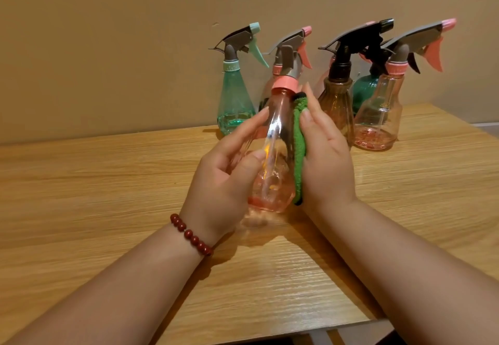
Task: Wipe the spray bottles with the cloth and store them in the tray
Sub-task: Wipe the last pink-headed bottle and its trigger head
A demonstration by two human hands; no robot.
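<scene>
Wiping step: left hand (pixel 224 172) fingers (pixel 251 126) grip pink bottle (pixel 272 139) above worktop (pixel 108 182) middle; right hand (pixel 326 155), fingers straight, presses green cloth (pixel 298 155) to its side. Next: rotate bottle, wipe rest; tray unseen

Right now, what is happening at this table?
A person is wiping a pink spray bottle. The left hand grips its body, and the right hand presses a green cloth against its side. Several other spray bottles stand at the back of the table, near the wall. No tray is in view.
</scene>
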